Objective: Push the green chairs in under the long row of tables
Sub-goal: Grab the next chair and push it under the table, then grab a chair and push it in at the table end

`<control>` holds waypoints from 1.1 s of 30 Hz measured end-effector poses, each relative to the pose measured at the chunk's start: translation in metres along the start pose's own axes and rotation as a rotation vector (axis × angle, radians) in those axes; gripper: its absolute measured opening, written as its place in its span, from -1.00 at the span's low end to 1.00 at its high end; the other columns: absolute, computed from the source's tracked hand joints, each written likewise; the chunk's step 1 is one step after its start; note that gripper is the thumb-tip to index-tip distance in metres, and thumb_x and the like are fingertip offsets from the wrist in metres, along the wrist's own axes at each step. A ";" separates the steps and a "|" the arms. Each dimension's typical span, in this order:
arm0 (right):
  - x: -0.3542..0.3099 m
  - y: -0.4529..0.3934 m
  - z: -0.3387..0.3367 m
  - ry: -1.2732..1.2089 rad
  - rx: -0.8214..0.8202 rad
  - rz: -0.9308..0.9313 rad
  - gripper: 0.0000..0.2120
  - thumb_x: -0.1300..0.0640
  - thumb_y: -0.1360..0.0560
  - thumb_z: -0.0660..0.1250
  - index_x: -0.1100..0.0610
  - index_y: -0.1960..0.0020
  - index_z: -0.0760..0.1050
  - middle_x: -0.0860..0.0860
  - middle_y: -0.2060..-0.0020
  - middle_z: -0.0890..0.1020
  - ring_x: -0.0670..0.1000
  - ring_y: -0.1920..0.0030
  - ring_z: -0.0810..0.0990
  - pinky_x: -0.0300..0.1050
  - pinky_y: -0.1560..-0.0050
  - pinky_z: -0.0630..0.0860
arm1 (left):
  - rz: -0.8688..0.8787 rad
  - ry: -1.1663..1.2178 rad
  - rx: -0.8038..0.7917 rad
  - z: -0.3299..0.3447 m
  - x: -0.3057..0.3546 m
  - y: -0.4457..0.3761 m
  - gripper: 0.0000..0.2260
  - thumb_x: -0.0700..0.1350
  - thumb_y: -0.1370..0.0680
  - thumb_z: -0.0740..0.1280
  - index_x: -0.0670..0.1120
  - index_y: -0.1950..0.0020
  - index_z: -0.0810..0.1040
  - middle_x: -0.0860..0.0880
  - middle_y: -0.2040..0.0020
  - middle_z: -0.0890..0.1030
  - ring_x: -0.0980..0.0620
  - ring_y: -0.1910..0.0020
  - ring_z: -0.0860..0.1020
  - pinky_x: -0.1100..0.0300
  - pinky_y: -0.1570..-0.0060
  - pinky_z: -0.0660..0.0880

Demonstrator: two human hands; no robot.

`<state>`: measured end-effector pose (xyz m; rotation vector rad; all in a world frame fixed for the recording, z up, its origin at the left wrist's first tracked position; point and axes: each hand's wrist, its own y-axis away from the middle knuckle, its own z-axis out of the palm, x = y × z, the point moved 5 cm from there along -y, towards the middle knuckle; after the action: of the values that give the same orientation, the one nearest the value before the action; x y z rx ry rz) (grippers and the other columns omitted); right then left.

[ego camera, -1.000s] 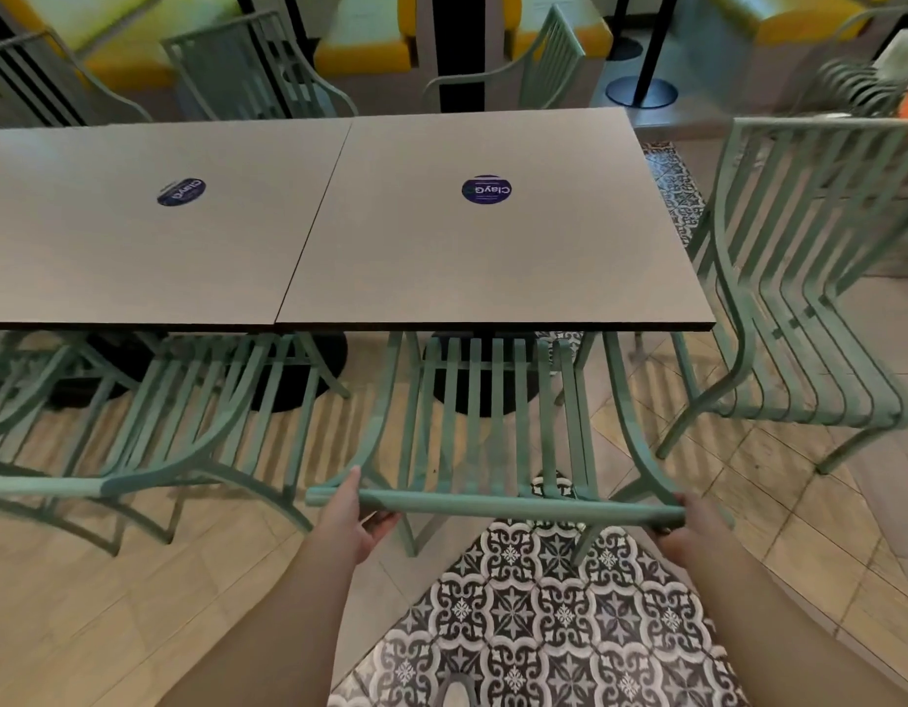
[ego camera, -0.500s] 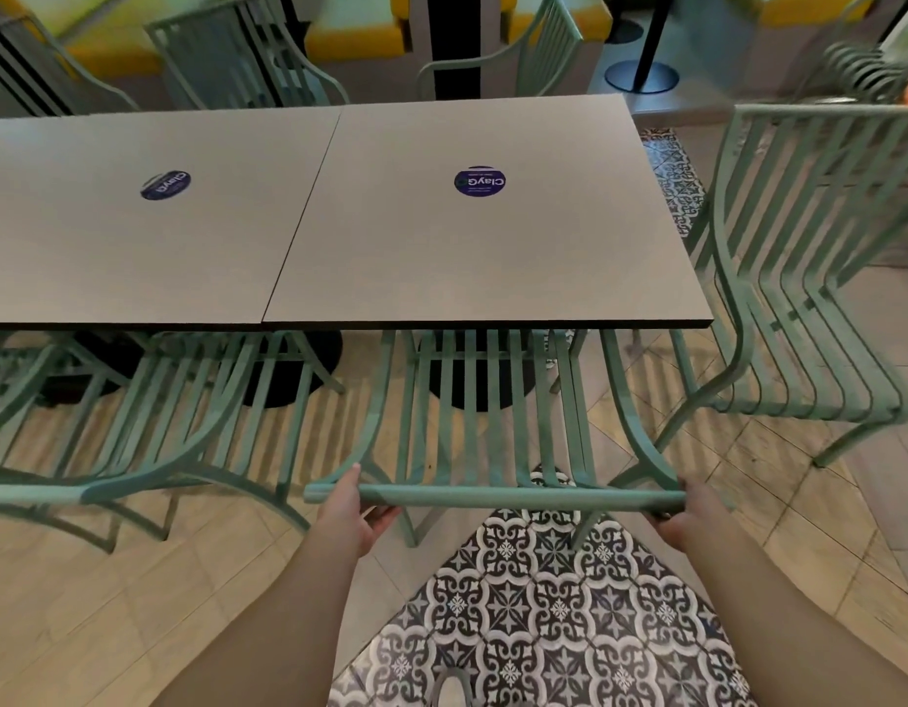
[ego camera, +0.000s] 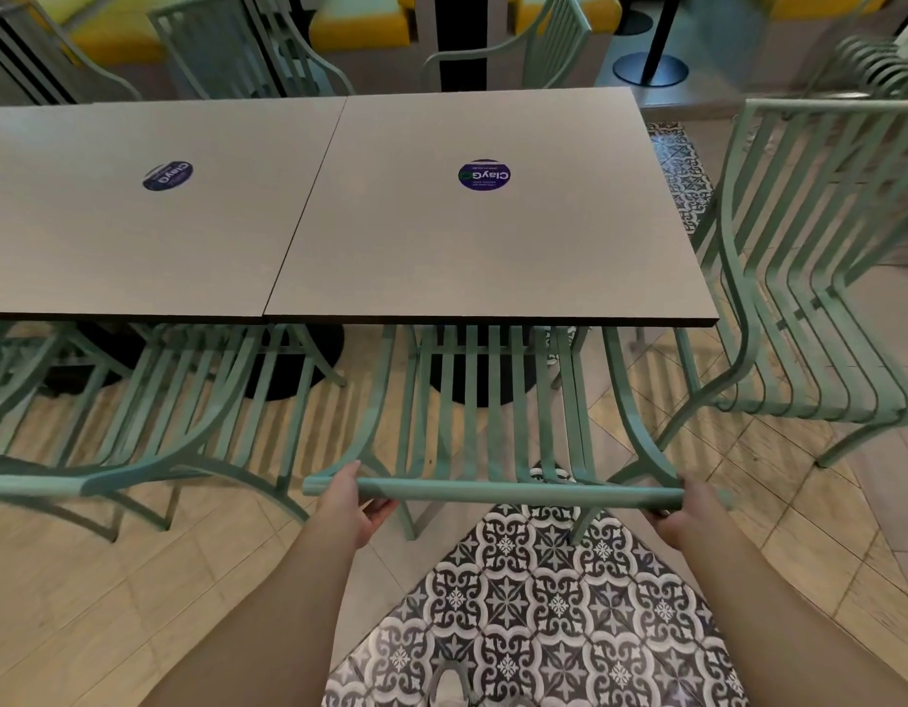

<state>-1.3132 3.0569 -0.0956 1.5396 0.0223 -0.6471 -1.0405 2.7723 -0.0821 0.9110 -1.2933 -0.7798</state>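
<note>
A green slatted metal chair (ego camera: 493, 400) stands in front of me, its seat tucked under the near edge of the right grey table (ego camera: 493, 237). My left hand (ego camera: 347, 502) grips the left end of the chair's top rail. My right hand (ego camera: 684, 510) grips the right end of the same rail. A second green chair (ego camera: 151, 426) sits partly under the left table (ego camera: 110, 222). Another green chair (ego camera: 819, 298) stands at the right end of the row, out from the table.
More green chairs (ego camera: 248, 48) line the far side of the tables, with yellow benches (ego camera: 360, 23) behind them. Black round table bases (ego camera: 482, 375) stand under the tops. Patterned floor tiles (ego camera: 544, 604) lie under my feet.
The chair and both hands have moved slightly forward, so its seat sits a little deeper under the table. My grip on the rail is unchanged.
</note>
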 end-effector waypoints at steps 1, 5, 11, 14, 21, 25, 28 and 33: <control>0.000 0.001 0.000 0.000 -0.005 -0.001 -0.50 0.10 -0.53 0.34 0.20 -0.41 0.28 0.18 -0.26 0.47 0.18 -0.17 0.54 0.10 -0.08 0.57 | 0.004 -0.002 0.000 0.000 0.000 0.000 -0.57 -0.10 -0.56 0.38 -0.22 -0.34 0.34 -0.24 -0.17 0.50 -0.21 -0.05 0.54 -0.09 0.07 0.57; 0.002 0.000 -0.001 -0.008 0.002 -0.003 -0.50 0.10 -0.53 0.35 0.19 -0.40 0.30 0.17 -0.25 0.48 0.17 -0.15 0.55 0.10 -0.01 0.57 | 0.004 -0.023 -0.001 -0.001 0.000 0.000 -0.62 -0.13 -0.56 0.37 -0.21 -0.31 0.36 -0.25 -0.16 0.51 -0.21 -0.06 0.55 -0.08 0.11 0.57; 0.005 -0.002 0.000 -0.004 0.015 0.003 -0.49 0.10 -0.53 0.35 0.19 -0.41 0.29 0.17 -0.27 0.47 0.18 -0.20 0.53 0.11 -0.05 0.57 | -0.011 -0.031 0.004 -0.003 0.004 -0.001 -0.71 -0.15 -0.56 0.36 -0.21 -0.20 0.37 -0.25 -0.15 0.50 -0.21 -0.01 0.54 -0.07 0.17 0.56; 0.007 -0.005 -0.001 -0.013 0.028 0.005 -0.48 0.10 -0.52 0.36 0.19 -0.41 0.29 0.18 -0.26 0.47 0.19 -0.21 0.52 0.14 -0.13 0.56 | -0.002 -0.036 0.003 -0.004 0.003 -0.001 -0.70 -0.14 -0.56 0.35 -0.23 -0.20 0.37 -0.25 -0.14 0.50 -0.19 0.10 0.54 -0.04 0.23 0.54; 0.010 -0.006 -0.007 0.060 -0.028 -0.030 -0.47 -0.01 -0.49 0.39 0.18 -0.35 0.32 0.19 -0.21 0.50 0.18 -0.10 0.57 0.10 -0.06 0.59 | 0.017 -0.471 -0.086 -0.009 -0.014 0.011 -0.49 0.23 -0.51 0.33 -0.21 -0.13 0.48 -0.27 -0.11 0.53 -0.29 -0.04 0.56 -0.14 0.09 0.59; 0.004 0.005 -0.015 0.177 -0.094 -0.138 -0.65 -0.07 -0.53 0.32 0.16 -0.15 0.41 0.14 0.00 0.57 0.11 0.05 0.59 0.01 0.14 0.56 | -0.133 -0.756 -0.357 0.018 -0.052 0.031 -0.36 0.34 -0.44 0.32 -0.18 -0.24 0.45 -0.22 -0.14 0.58 -0.25 -0.08 0.58 -0.16 0.01 0.55; -0.014 0.009 -0.030 0.284 -0.095 -0.254 -0.53 -0.11 -0.52 0.32 0.15 -0.31 0.39 0.12 -0.06 0.55 0.13 -0.06 0.55 0.04 0.06 0.52 | -0.169 -1.021 -0.564 0.050 -0.091 0.048 -0.36 0.34 -0.44 0.31 -0.12 -0.29 0.43 -0.16 -0.20 0.58 -0.20 -0.15 0.57 -0.13 -0.05 0.54; -0.068 0.027 -0.083 0.912 -0.003 -0.720 -0.39 -0.14 -0.52 0.31 0.08 -0.48 0.26 0.09 -0.34 0.46 0.14 -0.26 0.48 0.04 -0.20 0.41 | 0.011 -1.514 -0.864 0.120 -0.155 0.105 -0.61 0.20 -0.54 0.30 0.04 -0.28 0.47 -0.01 -0.16 0.61 -0.02 -0.12 0.59 -0.05 -0.20 0.49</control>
<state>-1.3274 3.1564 -0.0485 1.7000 1.3055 -0.4282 -1.1807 2.9420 -0.0527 -0.6028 -1.8574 -1.9616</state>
